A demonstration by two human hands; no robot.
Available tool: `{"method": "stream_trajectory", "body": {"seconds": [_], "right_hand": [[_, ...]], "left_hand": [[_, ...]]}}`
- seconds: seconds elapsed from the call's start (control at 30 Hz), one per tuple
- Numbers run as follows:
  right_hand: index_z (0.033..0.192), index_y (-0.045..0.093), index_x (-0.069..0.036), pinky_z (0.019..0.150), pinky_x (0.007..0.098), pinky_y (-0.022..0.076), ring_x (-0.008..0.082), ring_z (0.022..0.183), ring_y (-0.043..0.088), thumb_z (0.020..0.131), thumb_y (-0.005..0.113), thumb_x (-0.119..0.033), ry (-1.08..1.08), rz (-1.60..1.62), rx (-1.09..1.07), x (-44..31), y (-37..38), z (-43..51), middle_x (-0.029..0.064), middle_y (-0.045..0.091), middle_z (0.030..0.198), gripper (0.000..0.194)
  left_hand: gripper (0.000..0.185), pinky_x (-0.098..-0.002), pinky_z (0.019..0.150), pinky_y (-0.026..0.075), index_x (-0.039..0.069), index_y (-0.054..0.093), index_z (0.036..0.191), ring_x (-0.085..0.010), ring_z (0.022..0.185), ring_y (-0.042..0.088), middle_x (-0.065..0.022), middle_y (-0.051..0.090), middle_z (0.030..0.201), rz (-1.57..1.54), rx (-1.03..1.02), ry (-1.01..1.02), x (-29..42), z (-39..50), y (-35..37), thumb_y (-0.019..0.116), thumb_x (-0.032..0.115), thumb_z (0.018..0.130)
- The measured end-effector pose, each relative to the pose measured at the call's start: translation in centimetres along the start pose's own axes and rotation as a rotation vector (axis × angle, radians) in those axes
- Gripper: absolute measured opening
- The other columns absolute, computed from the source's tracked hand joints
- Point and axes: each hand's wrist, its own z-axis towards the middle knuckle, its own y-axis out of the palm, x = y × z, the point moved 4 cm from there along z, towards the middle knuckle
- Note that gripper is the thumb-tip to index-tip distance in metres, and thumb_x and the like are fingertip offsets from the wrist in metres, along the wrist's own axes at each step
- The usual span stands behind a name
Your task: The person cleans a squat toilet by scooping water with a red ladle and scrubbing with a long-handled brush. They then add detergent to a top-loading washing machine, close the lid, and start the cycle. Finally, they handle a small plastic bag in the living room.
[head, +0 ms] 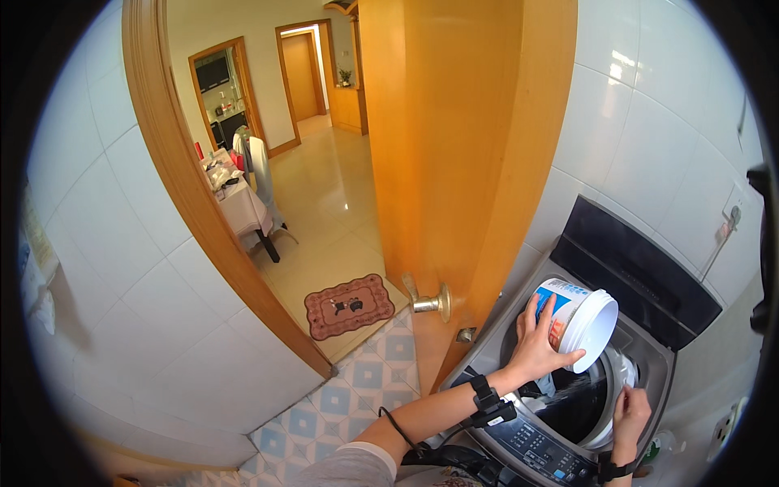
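My left hand grips a white plastic tub with a blue and orange printed label. The tub is tilted, its round mouth facing right, above the opening of a top-loading washing machine. My right hand is at the right rim of the opening, fingers curled and pinching a small white object. Motion blurs that object, so its exact kind is unclear. Pale streaks cross the dark drum below the tub. Some light-coloured cloth shows at the drum's left side.
The machine's dark lid stands raised against the tiled wall. Left of it is an open wooden door with a metal handle. A pink mat lies beyond the threshold. A plug sits in the wall at right.
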Motion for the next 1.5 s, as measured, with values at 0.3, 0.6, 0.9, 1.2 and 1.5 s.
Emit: {"method": "stream_trajectory", "body": {"seconds": [0.3, 0.6, 0.9, 1.2, 1.5], "right_hand": [[0.091, 0.068, 0.000, 0.051, 0.0253, 0.0450, 0.0154, 0.055, 0.058, 0.080, 0.067, -0.008, 0.376, 0.342, 0.106, -3.1, 0.0, 3.3, 0.0097, 0.061, 0.070, 0.014], [0.132, 0.043, 0.000, 0.048, 0.0174, 0.0312, 0.0028, 0.051, 0.036, 0.076, 0.071, -0.007, 0.682, 0.037, 0.469, -7.0, -8.6, -8.6, -0.0042, 0.038, 0.057, 0.063], [0.116, 0.055, 0.002, 0.052, 0.0202, 0.0405, 0.0044, 0.055, 0.049, 0.088, 0.058, -0.015, 1.447, 0.143, 0.850, -14.7, -16.8, -32.0, 0.0001, 0.055, 0.062, 0.034], [0.085, 0.061, 0.004, 0.042, 0.0268, 0.0426, 0.0125, 0.042, 0.053, 0.085, 0.050, -0.018, 1.696, -0.080, 0.822, -9.7, -20.8, -50.3, 0.0061, 0.056, 0.053, 0.025], [0.077, 0.059, 0.008, 0.051, 0.0374, 0.0496, 0.0270, 0.047, 0.061, 0.083, 0.048, -0.023, 1.866, -0.232, 0.883, -0.6, -20.9, -57.8, 0.0177, 0.061, 0.056, 0.033]], "left_hand": [[0.109, -0.0420, 0.108, 0.022, 0.000, 0.017, 0.142, -0.0384, 0.133, 0.020, -0.0263, 0.014, 0.142, -0.364, -0.243, -0.057, -0.5, -0.8, 2.8, 0.077, 0.048, 0.065], [0.114, -0.0390, 0.105, 0.029, 0.004, 0.004, 0.145, -0.0293, 0.128, 0.033, -0.0187, 0.024, 0.141, -0.951, -0.928, -0.121, 7.1, -6.9, 5.6, 0.076, 0.043, 0.065], [0.111, -0.0397, 0.110, 0.017, 0.003, 0.004, 0.145, -0.0295, 0.136, 0.015, -0.0163, 0.010, 0.147, -0.827, -1.703, -0.135, 12.5, -26.1, 14.6, 0.074, 0.043, 0.070], [0.073, -0.0363, 0.103, 0.033, 0.004, 0.024, 0.142, -0.0244, 0.128, 0.036, -0.0165, 0.038, 0.138, -0.592, -1.925, 0.144, 14.6, -30.9, 16.4, 0.063, 0.030, 0.086], [0.024, -0.0253, 0.086, 0.046, -0.002, 0.057, 0.108, -0.0133, 0.095, 0.060, -0.0079, 0.064, 0.102, -0.626, -1.352, -0.092, 15.0, -27.4, 13.9, 0.059, 0.014, 0.090]]}}
